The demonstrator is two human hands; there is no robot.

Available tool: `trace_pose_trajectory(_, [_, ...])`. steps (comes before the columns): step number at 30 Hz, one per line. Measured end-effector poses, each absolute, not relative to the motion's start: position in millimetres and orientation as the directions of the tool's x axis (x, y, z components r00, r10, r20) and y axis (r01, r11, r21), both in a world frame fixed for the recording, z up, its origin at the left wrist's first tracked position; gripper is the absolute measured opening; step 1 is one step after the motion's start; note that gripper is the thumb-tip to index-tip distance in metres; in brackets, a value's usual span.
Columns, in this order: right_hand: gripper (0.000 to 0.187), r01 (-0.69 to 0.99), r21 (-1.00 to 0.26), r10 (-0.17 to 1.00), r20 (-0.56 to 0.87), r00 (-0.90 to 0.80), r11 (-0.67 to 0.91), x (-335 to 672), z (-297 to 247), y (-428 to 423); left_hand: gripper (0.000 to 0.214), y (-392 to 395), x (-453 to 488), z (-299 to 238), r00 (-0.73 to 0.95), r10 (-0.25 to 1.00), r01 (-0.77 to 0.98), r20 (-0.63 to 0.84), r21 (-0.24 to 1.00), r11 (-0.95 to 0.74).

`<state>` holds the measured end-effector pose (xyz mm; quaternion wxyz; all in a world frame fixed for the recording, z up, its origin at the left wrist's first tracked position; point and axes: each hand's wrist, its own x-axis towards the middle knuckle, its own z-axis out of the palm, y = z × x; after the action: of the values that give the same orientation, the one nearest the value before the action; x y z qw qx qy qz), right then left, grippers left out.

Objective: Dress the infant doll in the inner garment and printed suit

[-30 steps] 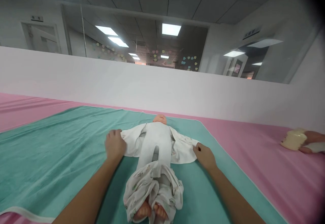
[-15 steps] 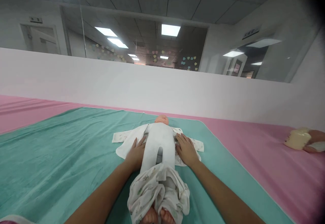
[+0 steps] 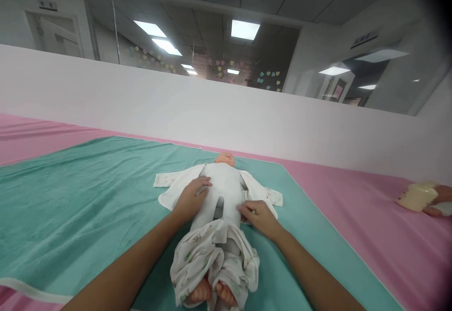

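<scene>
A baby doll (image 3: 221, 188) in a white bodysuit lies on its back on a teal blanket (image 3: 84, 193), head away from me. An open white printed top (image 3: 169, 193) is spread under it. Printed trousers (image 3: 212, 264) are bunched around its lower legs, bare feet showing. My left hand (image 3: 190, 198) rests on the doll's left side, fingers curled onto the top's edge at the torso. My right hand (image 3: 257, 214) lies on the top's right flap beside the doll's hip, fingers pinched on the cloth.
The blanket lies on a pink sheet (image 3: 353, 207) in front of a low white partition (image 3: 212, 113). At the far right edge another person's hand (image 3: 438, 200) holds a cream bottle (image 3: 416, 197). Glass panels and ceiling lights fill the background.
My hands came in from the top's outer edges to the doll's sides. Since then the left hand has crept up onto the torso, and the right has slid down toward the hip and pinched the cloth.
</scene>
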<state>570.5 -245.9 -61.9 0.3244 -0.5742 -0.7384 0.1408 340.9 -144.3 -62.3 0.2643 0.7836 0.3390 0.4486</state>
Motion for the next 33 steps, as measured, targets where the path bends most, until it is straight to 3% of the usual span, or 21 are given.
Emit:
trace_pose_trajectory(3, [0.046,0.660,-0.695,0.952,0.132,-0.275,0.287,552.5,-56.8,-255.6,0.023,-153.0,346.1,-60.4,0.457,0.728,0.231,0.511,0.722,-0.652])
trace_pose_trajectory(7, [0.022,0.588,-0.793,0.916,-0.104,-0.388,0.159,551.2,-45.8,-263.1,0.024,-154.6,347.6,-61.4,0.472,0.738,0.208,0.482,0.752,-0.625])
trace_pose_trajectory(9, [0.014,0.576,-0.804,0.889,-0.147,-0.434,0.148,552.9,-37.1,-267.6,0.023,-152.2,348.2,-63.6,0.466,0.750,0.189,0.469,0.775,-0.603])
trace_pose_trajectory(14, [0.015,0.595,-0.733,0.874,-0.003,-0.486,0.329,548.2,-24.4,-275.3,0.033,-145.1,351.9,-70.9,0.335,0.888,0.110,0.315,0.923,-0.369])
trace_pose_trajectory(18, [0.009,0.737,-0.542,0.911,0.309,-0.274,0.405,542.6,-38.7,-268.7,0.053,-145.1,353.7,-71.4,0.321,0.939,0.010,0.124,0.991,-0.134])
trace_pose_trajectory(21, [0.008,0.845,-0.376,0.812,0.574,-0.110,0.380,539.2,-52.6,-260.1,0.064,-146.6,353.6,-68.9,0.348,0.933,0.038,0.089,0.993,-0.109])
trace_pose_trajectory(23, [0.007,0.886,-0.295,0.742,0.666,-0.076,0.357,536.5,-56.4,-253.8,0.071,-146.9,353.5,-68.0,0.337,0.935,0.113,0.112,0.981,-0.159])
trace_pose_trajectory(27, [0.034,0.940,-0.188,0.768,0.632,-0.105,0.284,531.6,-53.5,-235.5,0.068,-148.7,355.9,-67.8,0.433,0.867,0.262,0.247,0.886,-0.383])
trace_pose_trajectory(30, [0.060,0.949,-0.223,0.865,0.494,-0.087,0.223,531.9,-55.0,-219.1,0.031,-153.6,358.5,-64.6,0.534,0.763,0.359,0.364,0.720,-0.594])
trace_pose_trajectory(33, [0.069,0.939,-0.285,0.916,0.395,-0.067,0.192,535.2,-62.4,-209.9,0.033,-159.3,357.4,-58.6,0.638,0.671,0.387,0.379,0.595,-0.704])
